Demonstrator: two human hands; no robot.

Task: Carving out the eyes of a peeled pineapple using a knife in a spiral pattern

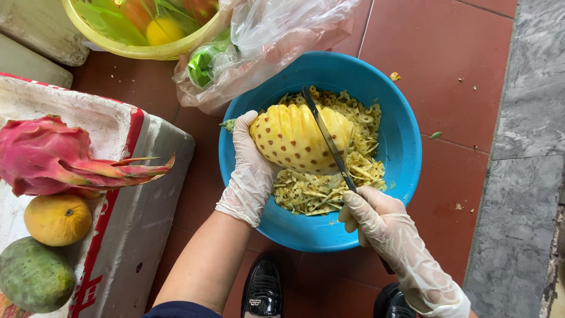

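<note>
A peeled yellow pineapple (288,138) is held over a blue plastic basin (406,141). My left hand (250,171), in a thin clear glove, grips the pineapple's left side. My right hand (382,221), also gloved, is shut on the handle of a long knife (326,138), whose blade lies diagonally across the right part of the fruit. Pale yellow peel scraps (359,165) fill the basin under and behind the pineapple.
A white foam box (138,194) at left carries a pink dragon fruit (56,156), an orange fruit (57,219) and a green fruit (32,275). A yellow basket (135,50) of fruit and a clear plastic bag (265,41) sit at top. Black shoes (263,288) rest on red floor tiles.
</note>
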